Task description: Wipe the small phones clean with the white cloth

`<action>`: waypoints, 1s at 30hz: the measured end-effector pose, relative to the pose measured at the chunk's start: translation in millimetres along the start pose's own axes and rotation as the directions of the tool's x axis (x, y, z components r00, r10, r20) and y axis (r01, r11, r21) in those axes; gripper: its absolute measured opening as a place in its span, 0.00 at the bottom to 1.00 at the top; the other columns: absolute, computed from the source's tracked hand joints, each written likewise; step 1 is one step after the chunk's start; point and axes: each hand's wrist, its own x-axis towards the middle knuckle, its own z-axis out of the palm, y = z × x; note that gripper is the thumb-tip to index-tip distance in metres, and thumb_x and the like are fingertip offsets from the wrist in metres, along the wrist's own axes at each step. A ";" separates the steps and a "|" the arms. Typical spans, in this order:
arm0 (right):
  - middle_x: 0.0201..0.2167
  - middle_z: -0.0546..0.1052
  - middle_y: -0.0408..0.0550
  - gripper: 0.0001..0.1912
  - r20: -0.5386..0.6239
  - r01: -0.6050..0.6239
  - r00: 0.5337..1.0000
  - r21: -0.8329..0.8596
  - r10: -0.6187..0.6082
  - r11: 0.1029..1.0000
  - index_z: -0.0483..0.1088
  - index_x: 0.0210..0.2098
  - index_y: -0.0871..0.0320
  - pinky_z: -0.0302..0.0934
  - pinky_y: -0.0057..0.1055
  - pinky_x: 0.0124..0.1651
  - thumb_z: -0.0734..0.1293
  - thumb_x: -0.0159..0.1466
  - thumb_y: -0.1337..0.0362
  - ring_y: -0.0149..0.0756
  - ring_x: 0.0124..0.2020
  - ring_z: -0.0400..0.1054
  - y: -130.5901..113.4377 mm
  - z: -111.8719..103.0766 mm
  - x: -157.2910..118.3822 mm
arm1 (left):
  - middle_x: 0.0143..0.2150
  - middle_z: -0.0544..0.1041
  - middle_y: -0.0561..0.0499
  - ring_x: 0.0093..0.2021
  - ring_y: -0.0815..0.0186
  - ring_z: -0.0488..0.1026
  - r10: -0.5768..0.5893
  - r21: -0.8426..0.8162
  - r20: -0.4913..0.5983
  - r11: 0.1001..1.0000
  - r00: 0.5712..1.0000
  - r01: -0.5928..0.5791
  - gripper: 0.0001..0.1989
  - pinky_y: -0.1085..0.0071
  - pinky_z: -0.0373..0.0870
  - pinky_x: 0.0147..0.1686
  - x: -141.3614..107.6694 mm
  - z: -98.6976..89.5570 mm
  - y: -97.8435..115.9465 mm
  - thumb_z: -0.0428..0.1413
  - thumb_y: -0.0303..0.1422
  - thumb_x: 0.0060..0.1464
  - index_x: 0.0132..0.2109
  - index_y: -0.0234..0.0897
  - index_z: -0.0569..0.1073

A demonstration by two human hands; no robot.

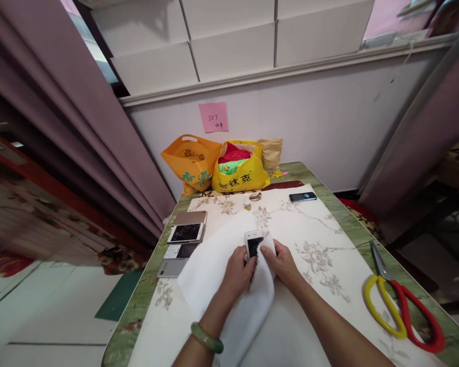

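Note:
A white smartphone point(254, 243) with a dark screen is held over the middle of the table. My left hand point(237, 272), below a green bangle, grips the phone's left side with closed fingers. My right hand point(284, 263) pinches a fold of white cloth point(218, 260) against the phone's right edge and covers part of the screen. The rest of the cloth spreads under both hands and drapes toward me. Left of the cloth lie several phones: a white one with a black screen point(186, 233), a gold one point(191, 218), a keypad phone point(180, 251) and a grey one point(172, 268).
Large scissors point(398, 300) with yellow and red handles lie at the right edge. A black phone point(303, 197) lies at back right. An orange bag point(191, 158) and a stuffed yellow bag point(240, 176) stand by the wall, with a small bottle point(247, 203) in front.

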 end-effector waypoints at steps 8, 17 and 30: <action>0.38 0.79 0.52 0.26 -0.084 0.004 0.996 0.061 0.001 0.998 0.72 0.43 0.61 0.67 0.36 0.35 0.69 0.56 0.46 0.42 0.33 0.71 8.2 -3.5 4.8 | 0.31 0.75 0.51 0.29 0.66 0.69 -0.015 -0.111 0.034 0.994 0.999 0.019 0.10 0.71 0.64 0.31 5.1 -16.4 0.7 0.56 0.35 0.49 0.38 0.36 0.76; 0.35 0.79 0.48 0.22 0.085 0.048 0.996 -0.094 -0.040 0.994 0.73 0.43 0.59 0.67 0.33 0.37 0.69 0.57 0.49 0.42 0.35 0.71 0.2 1.8 -0.3 | 0.34 0.76 0.50 0.32 0.66 0.73 -0.374 -0.695 -0.321 0.717 0.870 0.052 0.21 0.72 0.68 0.31 12.4 2.3 -4.3 0.63 0.43 0.44 0.41 0.34 0.71; 0.32 0.78 0.48 0.21 0.004 0.001 1.000 -0.021 -0.001 1.000 0.72 0.39 0.60 0.63 0.29 0.30 0.68 0.58 0.48 0.38 0.30 0.68 3.4 -2.9 0.9 | 0.24 0.70 0.58 0.21 0.70 0.67 -0.082 -0.380 0.181 0.913 0.980 0.146 0.13 0.74 0.65 0.20 16.0 -32.1 3.5 0.61 0.28 0.41 0.36 0.37 0.67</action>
